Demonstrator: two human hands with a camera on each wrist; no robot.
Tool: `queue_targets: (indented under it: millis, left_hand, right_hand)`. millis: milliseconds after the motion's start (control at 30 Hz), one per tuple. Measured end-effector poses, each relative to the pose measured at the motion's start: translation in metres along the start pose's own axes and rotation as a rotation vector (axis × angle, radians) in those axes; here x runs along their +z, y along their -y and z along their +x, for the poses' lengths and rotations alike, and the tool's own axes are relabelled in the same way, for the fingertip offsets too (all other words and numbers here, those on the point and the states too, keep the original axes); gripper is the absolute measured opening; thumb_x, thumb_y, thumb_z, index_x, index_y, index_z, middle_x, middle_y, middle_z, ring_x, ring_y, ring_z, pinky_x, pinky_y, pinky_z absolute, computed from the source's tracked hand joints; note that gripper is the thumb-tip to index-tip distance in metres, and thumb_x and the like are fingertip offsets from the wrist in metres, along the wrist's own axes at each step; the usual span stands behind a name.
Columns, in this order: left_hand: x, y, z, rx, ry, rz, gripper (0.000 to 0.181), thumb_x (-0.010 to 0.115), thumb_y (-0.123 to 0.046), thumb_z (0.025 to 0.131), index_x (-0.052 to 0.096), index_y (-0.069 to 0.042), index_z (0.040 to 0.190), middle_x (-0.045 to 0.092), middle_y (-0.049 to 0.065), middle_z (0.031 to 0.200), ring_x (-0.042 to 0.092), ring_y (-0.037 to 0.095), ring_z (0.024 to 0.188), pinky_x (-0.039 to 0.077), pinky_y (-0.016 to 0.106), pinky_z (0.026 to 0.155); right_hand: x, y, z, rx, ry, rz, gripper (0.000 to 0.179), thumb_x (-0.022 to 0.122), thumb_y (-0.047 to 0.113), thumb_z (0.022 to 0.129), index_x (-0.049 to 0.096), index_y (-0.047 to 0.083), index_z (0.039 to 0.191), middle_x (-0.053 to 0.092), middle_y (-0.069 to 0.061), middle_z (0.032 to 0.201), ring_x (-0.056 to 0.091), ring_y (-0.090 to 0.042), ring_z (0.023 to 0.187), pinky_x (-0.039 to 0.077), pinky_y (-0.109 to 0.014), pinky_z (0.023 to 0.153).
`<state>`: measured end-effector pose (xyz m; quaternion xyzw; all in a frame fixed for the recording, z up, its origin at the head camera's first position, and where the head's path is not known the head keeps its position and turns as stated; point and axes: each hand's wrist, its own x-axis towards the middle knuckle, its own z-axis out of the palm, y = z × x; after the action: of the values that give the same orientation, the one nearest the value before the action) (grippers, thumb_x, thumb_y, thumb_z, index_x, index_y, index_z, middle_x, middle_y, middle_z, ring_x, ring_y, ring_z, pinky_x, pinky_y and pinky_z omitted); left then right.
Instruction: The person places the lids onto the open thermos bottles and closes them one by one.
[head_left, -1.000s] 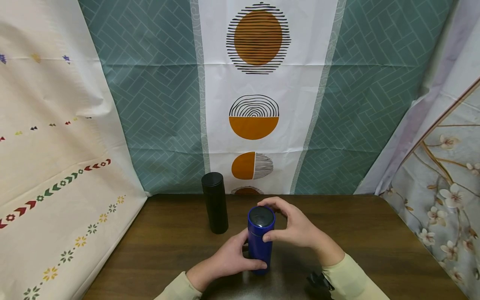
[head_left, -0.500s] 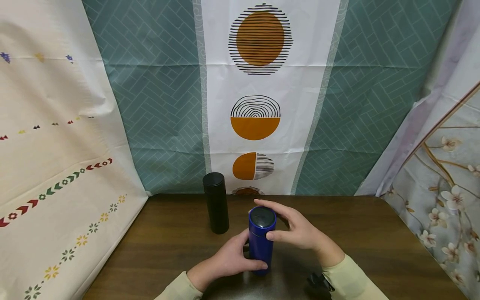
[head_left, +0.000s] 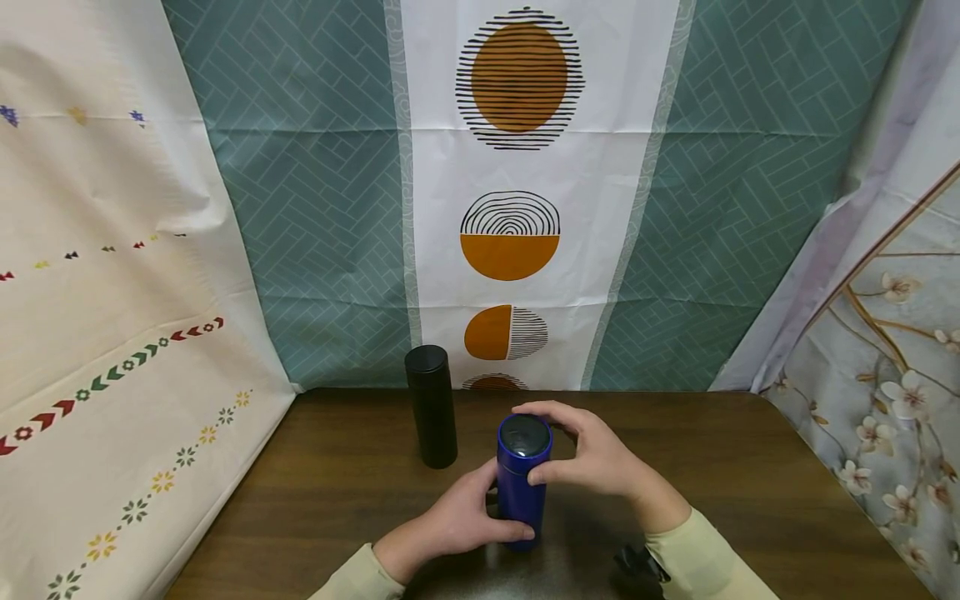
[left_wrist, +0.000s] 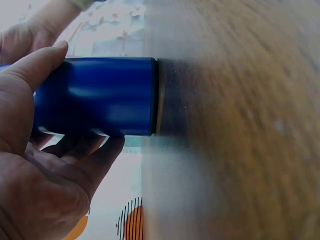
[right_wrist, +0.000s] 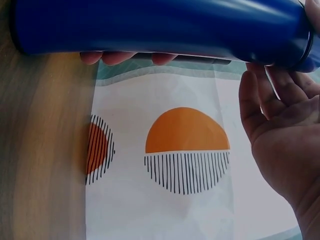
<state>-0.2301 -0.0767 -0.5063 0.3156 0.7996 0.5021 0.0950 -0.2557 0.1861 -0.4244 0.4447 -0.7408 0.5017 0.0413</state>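
A blue thermos flask point(head_left: 521, 500) with a glossy black disc on its lid point(head_left: 524, 437) stands upright on the brown table point(head_left: 337, 483). My left hand point(head_left: 463, 515) grips its lower body, thumb across the front and fingers round the far side. Up at the lid is my right hand point(head_left: 592, 454), its thumb on the near side and its fingers behind the rim. The left wrist view shows the flask's dark base point(left_wrist: 155, 97) at the tabletop. In the right wrist view, fingertips point(right_wrist: 117, 57) of the left hand show beneath the body.
A black thermos flask point(head_left: 432, 408) stands upright behind and left of the blue one. Patterned cloth point(head_left: 330, 208) hangs behind the table, with a cream cloth point(head_left: 150, 350) at the left and a flowered one point(head_left: 892, 417) at the right. A small dark object point(head_left: 637, 562) is by the right sleeve.
Half a second ago the right fingers were spread wider at the lid; now thumb and fingers have drawn back round it. The left hand and both flasks stay in place.
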Motion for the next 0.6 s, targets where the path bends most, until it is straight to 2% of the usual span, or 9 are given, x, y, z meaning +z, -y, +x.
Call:
queue_targets:
  millis: [200, 367, 467, 600]
  left_hand:
    - [-0.0004, 0.0001, 0.0005, 0.003, 0.001, 0.0, 0.08, 0.094, -0.04, 0.091, 0.052, -0.036, 0.159, 0.066, -0.011, 0.148, 0.066, 0.013, 0.133, 0.053, 0.043, 0.113]
    - [-0.0007, 0.0006, 0.0007, 0.012, 0.005, -0.008, 0.08, 0.094, -0.039, 0.092, 0.052, -0.035, 0.16, 0.066, -0.01, 0.149, 0.066, 0.013, 0.133, 0.053, 0.043, 0.113]
    - [-0.0008, 0.0009, 0.0003, 0.013, 0.007, -0.01, 0.08, 0.093, -0.039, 0.092, 0.051, -0.036, 0.16, 0.066, -0.01, 0.15, 0.066, 0.013, 0.133, 0.053, 0.043, 0.113]
    - [-0.0006, 0.0015, 0.0001, 0.014, 0.002, -0.002, 0.081, 0.094, -0.04, 0.092, 0.051, -0.037, 0.16, 0.066, -0.011, 0.149, 0.066, 0.013, 0.133, 0.053, 0.042, 0.113]
  right_hand:
    - [0.0007, -0.0034, 0.0003, -0.04, -0.018, -0.018, 0.079, 0.1, 0.006, 0.081, 0.063, 0.013, 0.15, 0.075, -0.014, 0.133, 0.071, -0.035, 0.119, 0.056, -0.044, 0.108]
    - [0.0028, -0.003, 0.0002, -0.018, -0.034, 0.0, 0.08, 0.102, 0.008, 0.079, 0.063, 0.015, 0.148, 0.075, -0.015, 0.131, 0.071, -0.036, 0.116, 0.057, -0.045, 0.105]
    - [0.0038, -0.0025, 0.0, -0.008, -0.033, 0.005, 0.08, 0.102, 0.011, 0.08, 0.062, 0.016, 0.15, 0.073, -0.013, 0.135, 0.07, -0.036, 0.117, 0.057, -0.046, 0.105]
    - [0.002, -0.0036, -0.0007, -0.033, 0.009, 0.027, 0.083, 0.095, 0.012, 0.09, 0.053, 0.014, 0.162, 0.07, -0.01, 0.146, 0.068, -0.036, 0.127, 0.053, -0.044, 0.112]
